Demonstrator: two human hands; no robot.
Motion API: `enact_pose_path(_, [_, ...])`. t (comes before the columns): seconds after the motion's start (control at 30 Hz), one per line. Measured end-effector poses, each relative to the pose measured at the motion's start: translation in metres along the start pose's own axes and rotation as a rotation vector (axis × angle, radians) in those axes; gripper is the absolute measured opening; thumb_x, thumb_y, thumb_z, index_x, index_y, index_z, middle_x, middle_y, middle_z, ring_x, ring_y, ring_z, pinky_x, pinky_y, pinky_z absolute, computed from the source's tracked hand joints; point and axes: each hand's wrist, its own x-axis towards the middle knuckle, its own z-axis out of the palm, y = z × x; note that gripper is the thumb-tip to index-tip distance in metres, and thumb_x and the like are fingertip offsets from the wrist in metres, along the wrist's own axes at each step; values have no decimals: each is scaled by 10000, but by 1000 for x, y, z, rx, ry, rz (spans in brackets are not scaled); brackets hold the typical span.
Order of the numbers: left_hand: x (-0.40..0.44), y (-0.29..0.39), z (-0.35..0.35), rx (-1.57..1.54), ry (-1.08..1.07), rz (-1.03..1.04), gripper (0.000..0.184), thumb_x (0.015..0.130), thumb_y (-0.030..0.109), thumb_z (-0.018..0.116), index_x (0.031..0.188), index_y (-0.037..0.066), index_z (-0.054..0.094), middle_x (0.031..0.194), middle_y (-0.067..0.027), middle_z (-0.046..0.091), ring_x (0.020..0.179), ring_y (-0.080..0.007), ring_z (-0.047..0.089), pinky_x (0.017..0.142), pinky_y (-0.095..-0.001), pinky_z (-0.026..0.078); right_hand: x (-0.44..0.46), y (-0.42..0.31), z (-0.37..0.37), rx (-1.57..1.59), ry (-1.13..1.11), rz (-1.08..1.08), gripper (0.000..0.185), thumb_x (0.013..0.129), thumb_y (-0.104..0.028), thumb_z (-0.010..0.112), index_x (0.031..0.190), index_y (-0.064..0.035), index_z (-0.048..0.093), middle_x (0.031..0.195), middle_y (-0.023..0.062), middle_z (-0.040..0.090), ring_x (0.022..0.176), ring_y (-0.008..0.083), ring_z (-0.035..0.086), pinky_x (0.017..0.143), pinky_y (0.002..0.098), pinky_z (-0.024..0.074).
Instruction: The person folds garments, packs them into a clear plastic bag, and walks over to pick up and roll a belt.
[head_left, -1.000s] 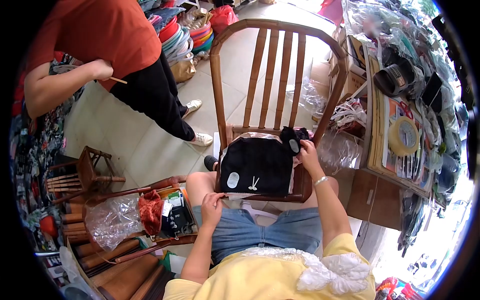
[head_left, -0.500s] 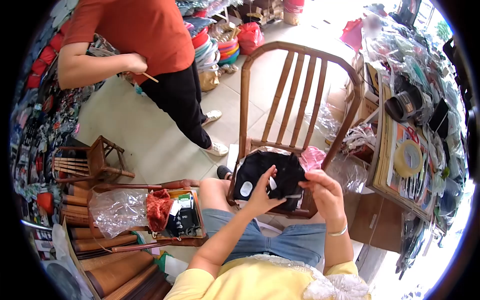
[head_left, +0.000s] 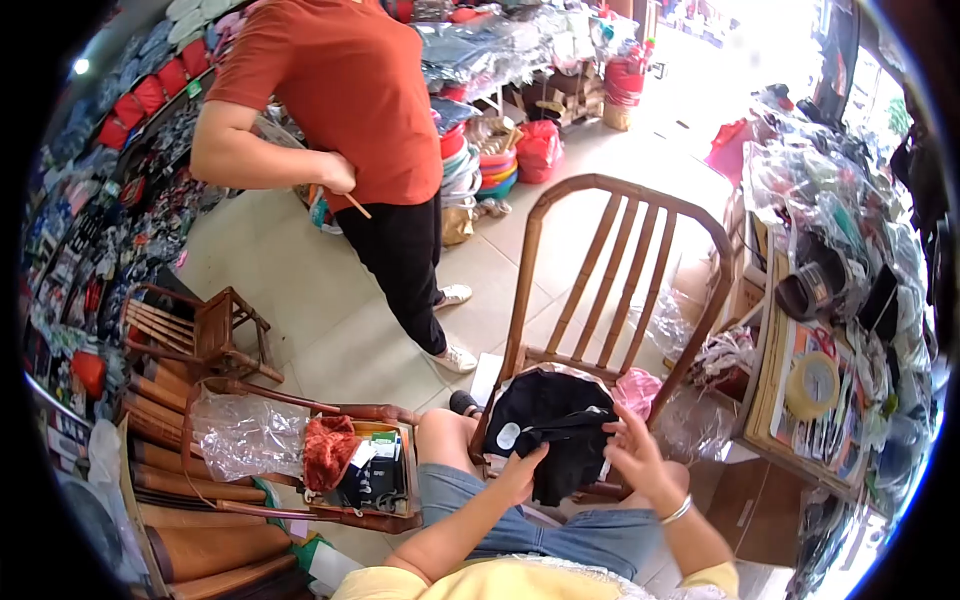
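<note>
On the seat of a wooden chair (head_left: pixel 617 283) in front of me lies a pile of black fabric pieces (head_left: pixel 535 400), with a white oval patch showing at its left. My left hand (head_left: pixel 520 476) is closed on a black cloth piece (head_left: pixel 568 470), which hangs over the front of the seat. To the right of that cloth, my right hand (head_left: pixel 640 458) is raised with its fingers apart and nothing visible in it. Its fingertips are close to the cloth's edge; whether they touch it I cannot tell. Pink cloth (head_left: pixel 637 390) sits at the seat's right side.
A person in a red shirt (head_left: pixel 345 100) stands ahead, holding a thin stick. At left, another chair bears a box (head_left: pixel 408 480) with packaged dark items, a rust-red cloth (head_left: pixel 330 452) and clear plastic (head_left: pixel 245 430). A tape roll (head_left: pixel 812 385) lies on the cluttered right-hand table.
My left hand has lowered and closed on the black cloth, drawing it toward me. My right hand's fingers have spread. The view has tilted up, so the scene sits lower.
</note>
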Motion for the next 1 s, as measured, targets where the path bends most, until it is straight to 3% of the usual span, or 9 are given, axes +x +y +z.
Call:
enact_pose_path(0.07, [-10, 12, 11, -127, -10, -64, 326, 926, 217, 527, 1220, 78, 497, 1163, -82, 578, 1082, -220, 556, 925, -381, 469, -9, 18, 25, -308, 75, -115, 856, 736, -67, 703, 1427, -40, 198, 1339, 117, 358, 1165, 208, 430, 935, 335, 386])
enact_pose_path(0.2, [-10, 19, 2, -159, -27, -97, 336, 930, 244, 517, 1220, 76, 492, 1175, -75, 574, 1083, -215, 558, 931, -390, 467, -18, 50, 67, 109, 30, 101, 998, 693, -126, 773, 1420, -1, 101, 1345, 166, 333, 1203, 235, 404, 989, 346, 367])
enact_pose_path(0.27, [-8, 22, -3, -163, -52, -80, 340, 921, 238, 532, 1218, 76, 492, 1164, -78, 580, 1079, -216, 561, 943, -384, 458, -22, 61, 75, 438, 122, 234, 704, 759, -81, 711, 1331, 26, 314, 1218, 135, 483, 1069, 188, 516, 903, 299, 439])
enact_pose_path(0.3, [-10, 24, -2, -133, -20, -55, 344, 916, 238, 542, 1214, 75, 493, 1148, -80, 587, 1068, -216, 567, 943, -379, 457, -22, 64, 72, 438, 117, 234, 704, 759, -81, 711, 1331, 26, 314, 1218, 135, 483, 1069, 188, 516, 903, 299, 439])
enact_pose_path(0.4, [-13, 33, -5, -113, 9, -43, 352, 902, 224, 564, 1210, 70, 492, 1126, -82, 594, 1044, -214, 579, 929, -371, 465, -23, 52, 62, 410, 204, 269, 76, 842, -27, 606, 913, -14, 580, 868, 32, 629, 767, 90, 586, 739, 240, 488])
enact_pose_path(0.57, [-15, 40, -22, -16, 2, 38, 333, 860, 164, 620, 1167, 78, 523, 1060, -50, 608, 978, -168, 599, 819, -325, 514, -21, 27, 44, 585, 290, 208, 73, 875, -75, 572, 931, -30, 559, 897, 63, 631, 785, 123, 614, 724, 267, 521])
enact_pose_path(0.87, [-7, 47, -60, 28, 92, 127, 272, 858, 29, 587, 1125, 58, 544, 1028, -23, 609, 929, -124, 592, 844, -253, 482, -16, -3, 29, 781, 384, 76, 182, 878, -104, 577, 1044, -53, 524, 978, 67, 627, 869, 179, 641, 746, 312, 550])
enact_pose_path(0.93, [4, 38, -86, 310, 179, 188, 226, 836, -6, 599, 1052, 53, 573, 965, -21, 621, 904, -103, 584, 800, -226, 473, -15, -11, 33, 777, 435, 79, 182, 876, -88, 577, 1044, -65, 511, 945, 49, 617, 843, 148, 633, 689, 272, 550])
enact_pose_path(1.0, [8, 28, -101, 494, 206, 253, 197, 789, -44, 602, 964, 46, 598, 871, -5, 621, 829, -87, 577, 745, -210, 458, -15, -7, 30, 721, 387, -42, 144, 893, -89, 553, 1036, -74, 537, 918, 36, 617, 701, 88, 601, 477, 155, 451])
